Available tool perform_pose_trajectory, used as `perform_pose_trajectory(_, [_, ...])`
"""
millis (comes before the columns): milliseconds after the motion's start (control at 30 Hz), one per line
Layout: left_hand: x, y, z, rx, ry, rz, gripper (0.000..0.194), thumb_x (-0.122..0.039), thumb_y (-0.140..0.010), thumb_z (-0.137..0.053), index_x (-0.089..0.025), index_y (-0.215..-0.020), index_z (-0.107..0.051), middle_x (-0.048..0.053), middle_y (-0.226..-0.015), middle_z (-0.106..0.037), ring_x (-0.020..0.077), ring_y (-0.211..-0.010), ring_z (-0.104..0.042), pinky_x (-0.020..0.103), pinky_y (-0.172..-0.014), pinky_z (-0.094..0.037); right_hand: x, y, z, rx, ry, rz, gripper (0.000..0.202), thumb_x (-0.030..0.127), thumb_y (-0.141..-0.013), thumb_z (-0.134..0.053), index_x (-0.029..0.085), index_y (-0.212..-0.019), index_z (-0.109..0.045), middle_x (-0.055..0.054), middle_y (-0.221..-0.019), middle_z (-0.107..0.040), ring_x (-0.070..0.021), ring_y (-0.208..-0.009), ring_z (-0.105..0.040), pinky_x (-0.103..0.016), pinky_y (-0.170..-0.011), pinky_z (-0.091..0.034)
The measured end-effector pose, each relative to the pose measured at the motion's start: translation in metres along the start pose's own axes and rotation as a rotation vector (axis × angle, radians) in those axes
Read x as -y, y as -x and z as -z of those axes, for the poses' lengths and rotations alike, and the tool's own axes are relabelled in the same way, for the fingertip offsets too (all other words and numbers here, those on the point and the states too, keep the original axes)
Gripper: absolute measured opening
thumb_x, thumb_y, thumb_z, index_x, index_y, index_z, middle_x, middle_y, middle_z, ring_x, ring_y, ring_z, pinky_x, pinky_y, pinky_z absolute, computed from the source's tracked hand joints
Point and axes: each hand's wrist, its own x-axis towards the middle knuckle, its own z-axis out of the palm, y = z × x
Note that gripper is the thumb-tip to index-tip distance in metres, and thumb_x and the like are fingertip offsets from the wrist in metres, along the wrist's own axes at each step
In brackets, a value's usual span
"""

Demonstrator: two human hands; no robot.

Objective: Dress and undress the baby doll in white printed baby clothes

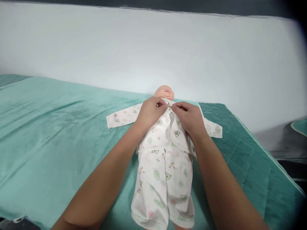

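A baby doll (165,92) lies on its back, dressed in a white printed jacket (151,139) and matching trousers (155,179). Both sleeves stretch out to the sides. At the doll's neck, my left hand (151,111) pinches one front edge of the jacket. Opposite it, my right hand (189,116) pinches the other front edge, and the fingertips of both hands nearly meet at the collar. Below them a round button (169,120) shows on the jacket front, which gapes a little lower down. What exactly lies between the fingertips is partly hidden.
A light green sheet (59,134) covers the bed surface, with a darker quilted green cover (240,153) on the right. Behind the doll's head rises a white wall (144,48). At the far right, another green padded edge (301,126) shows.
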Motion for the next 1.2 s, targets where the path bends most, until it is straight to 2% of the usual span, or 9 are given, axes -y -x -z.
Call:
perform_pose_trajectory(167, [-0.002, 0.002, 0.003, 0.067, 0.082, 0.08, 0.013, -0.031, -0.08, -0.064, -0.02, -0.081, -0.068, -0.001, -0.073, -0.062, 0.0107, -0.059, -0.048, 0.026, -0.055, -0.036, -0.007, -0.003, 0.001, 0.04, -0.167, -0.095, 0.022, 0.038, -0.075, -0.069, 0.022, -0.087, -0.078, -0.001, -0.087, -0.073, -0.0199, -0.083, -0.063, -0.031, -0.072, -0.047])
perform_pose_trajectory(333, [0.003, 0.0, 0.003, 0.092, 0.092, 0.066, 0.015, -0.034, -0.081, -0.064, -0.019, -0.079, -0.066, -0.002, -0.069, -0.057, 0.0094, -0.055, -0.044, 0.026, -0.052, -0.033, -0.011, -0.001, 0.001, 0.075, -0.252, -0.155, 0.024, 0.037, -0.074, -0.071, 0.024, -0.092, -0.078, -0.002, -0.097, -0.075, -0.0221, -0.094, -0.065, -0.032, -0.078, -0.049])
perform_pose_trajectory(467, [0.004, -0.002, -0.002, 0.051, 0.012, 0.024, 0.018, -0.035, -0.085, -0.059, -0.019, -0.077, -0.063, -0.002, -0.064, -0.053, 0.0117, -0.058, -0.046, 0.027, -0.055, -0.035, -0.012, 0.0, 0.002, 0.096, -0.252, -0.157, 0.027, 0.037, -0.073, -0.072, 0.024, -0.096, -0.077, -0.002, -0.097, -0.074, -0.0208, -0.091, -0.065, -0.032, -0.079, -0.05])
perform_pose_trajectory(533, [0.004, -0.003, -0.004, 0.027, -0.023, 0.001, 0.019, -0.035, -0.085, -0.06, -0.019, -0.074, -0.062, 0.0, -0.069, -0.055, 0.0133, -0.064, -0.051, 0.027, -0.058, -0.037, -0.012, 0.001, 0.004, 0.121, -0.245, -0.156, 0.029, 0.039, -0.073, -0.073, 0.024, -0.097, -0.076, -0.001, -0.091, -0.072, -0.0184, -0.081, -0.063, -0.031, -0.073, -0.049])
perform_pose_trajectory(667, [0.005, -0.004, -0.005, 0.042, -0.017, 0.004, 0.023, -0.033, -0.086, -0.061, -0.019, -0.067, -0.06, 0.002, -0.071, -0.055, 0.0148, -0.069, -0.053, 0.028, -0.059, -0.039, -0.008, 0.003, 0.005, 0.177, -0.174, -0.115, 0.032, 0.038, -0.072, -0.073, 0.022, -0.099, -0.072, 0.001, -0.077, -0.065, -0.0123, -0.063, -0.053, -0.027, -0.059, -0.041])
perform_pose_trajectory(767, [0.003, -0.002, -0.002, 0.076, 0.014, 0.012, 0.029, -0.034, -0.087, -0.059, -0.019, -0.063, -0.056, 0.002, -0.068, -0.052, 0.0146, -0.065, -0.053, 0.028, -0.057, -0.038, -0.001, 0.006, 0.004, 0.16, -0.057, -0.054, 0.029, 0.035, -0.072, -0.071, 0.02, -0.096, -0.07, 0.001, -0.076, -0.065, -0.013, -0.066, -0.054, -0.027, -0.061, -0.041])
perform_pose_trajectory(900, [0.0, 0.001, -0.001, 0.118, 0.079, 0.052, 0.036, -0.043, -0.087, -0.058, -0.02, -0.06, -0.052, 0.001, -0.063, -0.048, 0.0124, -0.054, -0.048, 0.028, -0.05, -0.032, 0.008, 0.009, 0.001, 0.131, 0.115, 0.025, 0.021, 0.031, -0.074, -0.065, 0.021, -0.092, -0.069, 0.001, -0.075, -0.066, -0.0141, -0.067, -0.055, -0.028, -0.064, -0.042])
perform_pose_trajectory(1067, [0.002, 0.002, -0.002, 0.128, 0.123, 0.137, 0.025, -0.037, -0.081, -0.064, -0.02, -0.064, -0.056, 0.001, -0.063, -0.05, 0.0112, -0.052, -0.046, 0.028, -0.049, -0.03, 0.011, 0.011, -0.004, 0.104, 0.216, 0.088, 0.019, 0.028, -0.075, -0.061, 0.022, -0.091, -0.068, 0.0, -0.075, -0.068, -0.0149, -0.066, -0.057, -0.029, -0.065, -0.042])
perform_pose_trajectory(1200, [0.005, 0.002, -0.001, 0.139, 0.189, 0.148, 0.017, -0.034, -0.082, -0.061, -0.021, -0.071, -0.061, 0.001, -0.069, -0.054, 0.0099, -0.051, -0.044, 0.027, -0.048, -0.03, 0.01, 0.013, -0.007, 0.093, 0.252, 0.103, 0.029, 0.03, -0.077, -0.062, 0.023, -0.105, -0.066, -0.001, -0.08, -0.071, -0.0168, -0.071, -0.06, -0.03, -0.067, -0.044])
